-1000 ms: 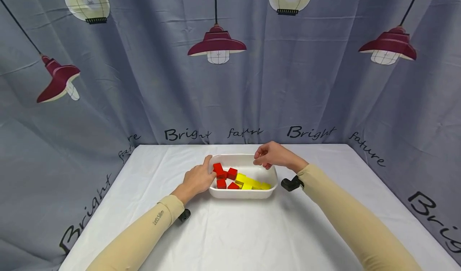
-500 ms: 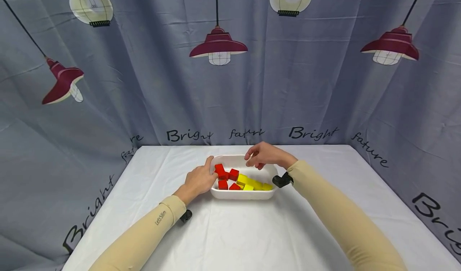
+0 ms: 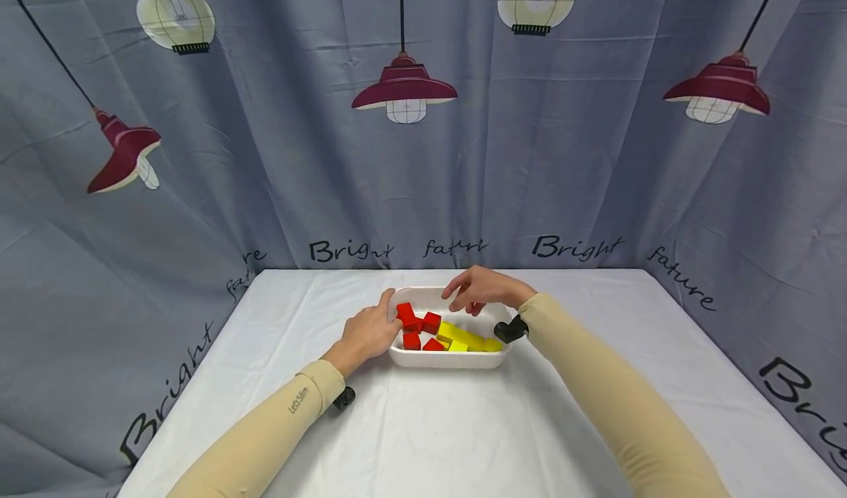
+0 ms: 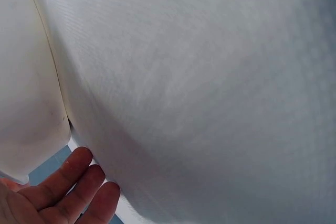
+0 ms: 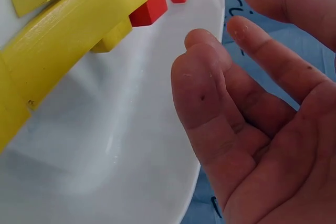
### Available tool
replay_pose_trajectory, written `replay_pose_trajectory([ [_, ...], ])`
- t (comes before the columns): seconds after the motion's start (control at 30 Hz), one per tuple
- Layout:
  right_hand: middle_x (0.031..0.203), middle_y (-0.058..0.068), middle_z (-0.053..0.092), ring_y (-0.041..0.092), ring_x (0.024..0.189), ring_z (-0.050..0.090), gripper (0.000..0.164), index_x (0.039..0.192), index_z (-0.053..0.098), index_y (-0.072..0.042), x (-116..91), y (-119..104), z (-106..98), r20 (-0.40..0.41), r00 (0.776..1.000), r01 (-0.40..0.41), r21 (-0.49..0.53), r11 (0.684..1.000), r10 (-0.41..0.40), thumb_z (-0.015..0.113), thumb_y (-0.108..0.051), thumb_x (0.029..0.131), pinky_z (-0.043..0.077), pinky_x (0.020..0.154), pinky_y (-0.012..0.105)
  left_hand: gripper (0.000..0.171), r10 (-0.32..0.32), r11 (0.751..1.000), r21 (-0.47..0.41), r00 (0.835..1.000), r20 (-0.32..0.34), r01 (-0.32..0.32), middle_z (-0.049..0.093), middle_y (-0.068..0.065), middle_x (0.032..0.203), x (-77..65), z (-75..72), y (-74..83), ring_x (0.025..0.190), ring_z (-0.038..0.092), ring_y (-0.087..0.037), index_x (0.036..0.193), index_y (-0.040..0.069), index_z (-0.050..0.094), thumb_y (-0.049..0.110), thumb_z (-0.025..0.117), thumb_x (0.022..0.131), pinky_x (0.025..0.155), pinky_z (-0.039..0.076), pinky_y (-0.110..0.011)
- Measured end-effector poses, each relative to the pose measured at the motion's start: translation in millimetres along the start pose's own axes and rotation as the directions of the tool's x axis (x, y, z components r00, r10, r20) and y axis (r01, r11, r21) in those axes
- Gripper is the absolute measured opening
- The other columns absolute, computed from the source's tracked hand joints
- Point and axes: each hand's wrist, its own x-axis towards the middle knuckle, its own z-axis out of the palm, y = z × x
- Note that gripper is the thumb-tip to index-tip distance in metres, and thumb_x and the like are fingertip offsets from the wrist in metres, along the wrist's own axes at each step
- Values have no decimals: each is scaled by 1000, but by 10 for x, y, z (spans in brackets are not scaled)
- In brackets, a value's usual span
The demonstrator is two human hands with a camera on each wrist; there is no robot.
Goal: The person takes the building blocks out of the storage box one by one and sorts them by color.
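Nearest: white tablecloth [image 3: 450,439], w/ L sleeve [image 3: 265,424] and R sleeve [image 3: 615,402], both beige, angling in over it. Black wrist mounts show at both wrists, R one [image 3: 511,329] in front of the tray's R end, L one [image 3: 344,399] lower down.

L hand [image 3: 370,330] grips the L end of the white tray [image 3: 446,362]: thumb over the rim, index along the outside; in L wrist view the other fingers lie loose & slightly bent beside the tray wall. No block in that hand AFAICT.

Tray sits flat on the cloth, approx centre, long side facing the person. Inside: red blocks [image 3: 412,341] in the L half, at least 5 visible; yellow blocks [image 3: 466,336] at R front, incl a long bar, some stacked/overlapping, so exact no. unclear. Where they meet, a red one is just beside the yellow.

R hand [image 3: 486,288] hangs over the tray's far side, fingers half-bent & spread, thumb apart, nothing held (R wrist view confirms), clear of the blocks.

Changed vs 1 s ago: R hand has shifted left along the far side & its fingertips have parted; L hand & block layout look the same. So R fingers are now closer to the red group, and prob nothing went in or out of the tray meanwhile.

Behind: grey-blue curtain [image 3: 450,182] w/ printed lamps & lettering
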Motion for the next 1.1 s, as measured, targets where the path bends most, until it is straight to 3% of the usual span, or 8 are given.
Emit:
replay_pose_trajectory([
  [0.5,93,3,73,22,73,60,29,114,75,-16,185,147,81,113,992,-49,-67,997,57,77,-17,85,56,68,31,66,-5,1000,-5,1000,-1,5,70,-12,115,14,10,23,92,65,-25,156,23,28,38,49,96,77,53,-47],
  [0.77,91,4,73,20,69,60,23,108,78,-20,248,240,129,154,985,-70,-46,997,76,78,-17,85,56,65,30,66,-4,1000,-5,1000,0,4,70,-10,111,10,34,7,87,63,-24,155,23,28,37,50,95,75,53,-45],
  [1.1,79,2,61,16,66,54,23,105,70,-14,268,230,183,185,980,-53,-124,991,75,80,-19,85,52,62,28,67,-6,1000,-1,1000,-3,6,70,-11,113,29,30,-1,89,64,-25,156,22,28,39,49,95,78,54,-46],
])
